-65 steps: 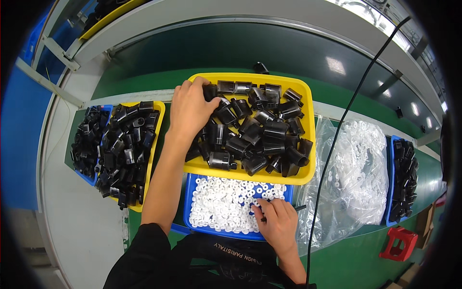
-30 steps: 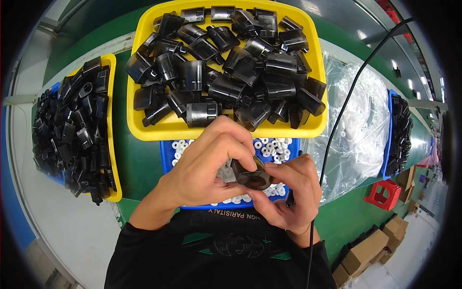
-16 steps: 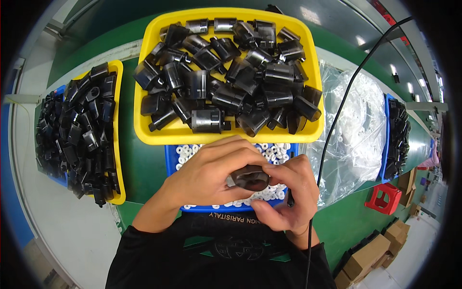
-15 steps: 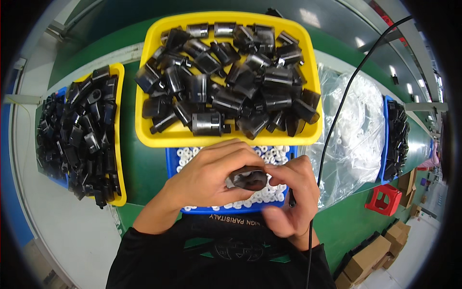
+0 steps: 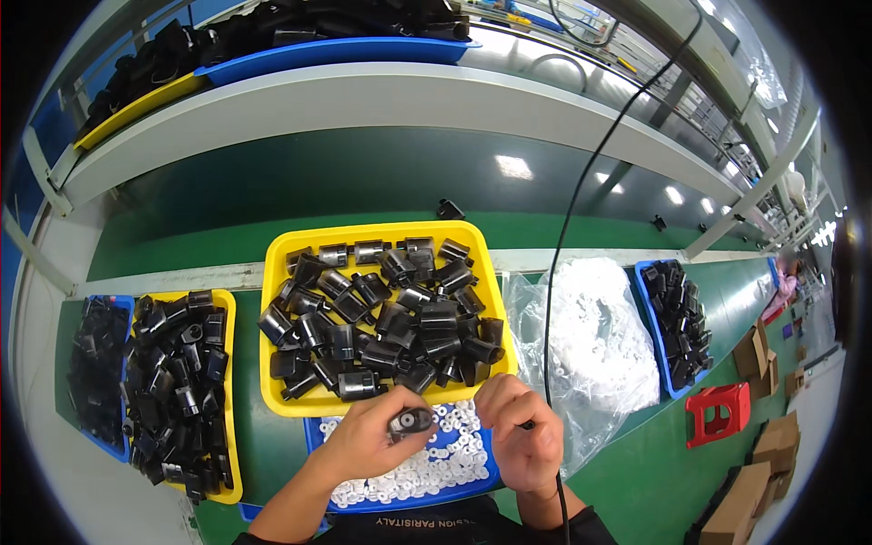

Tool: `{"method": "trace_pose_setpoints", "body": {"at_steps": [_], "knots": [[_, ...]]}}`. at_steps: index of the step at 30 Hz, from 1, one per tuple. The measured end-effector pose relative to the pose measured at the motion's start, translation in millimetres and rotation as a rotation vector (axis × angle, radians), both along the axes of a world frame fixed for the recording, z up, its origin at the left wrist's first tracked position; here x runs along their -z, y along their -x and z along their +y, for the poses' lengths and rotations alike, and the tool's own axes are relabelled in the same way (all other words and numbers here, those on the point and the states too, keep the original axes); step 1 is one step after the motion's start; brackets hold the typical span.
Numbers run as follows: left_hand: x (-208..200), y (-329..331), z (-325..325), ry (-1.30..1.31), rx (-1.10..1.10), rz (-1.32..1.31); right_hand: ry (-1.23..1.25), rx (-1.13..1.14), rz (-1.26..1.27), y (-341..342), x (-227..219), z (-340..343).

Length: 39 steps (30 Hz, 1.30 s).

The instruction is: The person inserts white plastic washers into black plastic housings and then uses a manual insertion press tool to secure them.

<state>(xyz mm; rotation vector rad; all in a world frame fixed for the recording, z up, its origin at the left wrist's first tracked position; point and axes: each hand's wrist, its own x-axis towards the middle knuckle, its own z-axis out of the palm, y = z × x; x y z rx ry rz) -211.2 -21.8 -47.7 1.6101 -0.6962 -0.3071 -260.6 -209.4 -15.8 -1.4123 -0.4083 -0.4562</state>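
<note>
My left hand (image 5: 368, 445) is wrapped round a dark, glossy plastic cup-shaped part (image 5: 411, 421), its round end with a pale centre facing up. Curled fingers close my right hand (image 5: 520, 436) round a slim black tool (image 5: 527, 424); only a short end shows, so its kind is unclear. This hand is apart from the cup-shaped part. Under both hands lies a blue tray (image 5: 451, 495) of small white rings (image 5: 400, 479). Just beyond stands a yellow tray (image 5: 381, 227) heaped with similar dark plastic parts (image 5: 350, 307).
At left are another yellow tray (image 5: 234, 436) and a blue tray (image 5: 125, 450), both full of dark parts. A clear bag (image 5: 590, 345) of white pieces lies right, beside a blue tray (image 5: 647, 300). A black cable (image 5: 565, 236) hangs across the view. A red stool (image 5: 718, 413) stands at right.
The view has tilted up, showing more of the bench beyond. My right hand has drawn away from the cup-shaped part and closed more. In my left hand the part has turned, its round end now showing.
</note>
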Motion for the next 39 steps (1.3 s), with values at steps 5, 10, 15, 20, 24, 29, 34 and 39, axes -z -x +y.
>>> {"method": "trace_pose_setpoints", "body": {"at_steps": [5, 10, 15, 20, 24, 29, 34, 39], "knots": [[-21.3, -11.3, -7.6, -0.165, -0.069, -0.139, -0.043, 0.023, -0.053, 4.1, -30.6, 0.0], [-2.2, -6.0, -10.8, -0.055, -0.112, -0.118, -0.266, -0.057, -0.101, 10.0, -42.3, 7.9], [10.1, -1.6, -10.7, -0.123, -0.053, -0.172, -0.423, -0.237, -0.091, 11.2, -45.2, 13.7], [5.9, 1.2, -7.6, -0.141, -0.019, -0.18, -0.37, -0.231, -0.018, 10.1, -30.3, 16.5], [7.9, 1.2, -6.9, -0.123, -0.049, -0.209, -0.361, -0.25, 0.07, 10.6, -28.1, 19.2], [7.6, -4.8, -12.5, -0.03, 0.03, -0.27, -0.359, -0.119, -0.022, 7.7, -32.3, 19.1], [17.2, -3.4, -12.3, 0.041, 0.008, -0.286, -0.286, -0.127, 0.001, 0.3, -40.0, 31.4], [18.9, -4.9, -5.3, 0.056, 0.064, -0.266, -0.226, -0.122, 0.045, -4.2, -37.2, 43.2]]}}
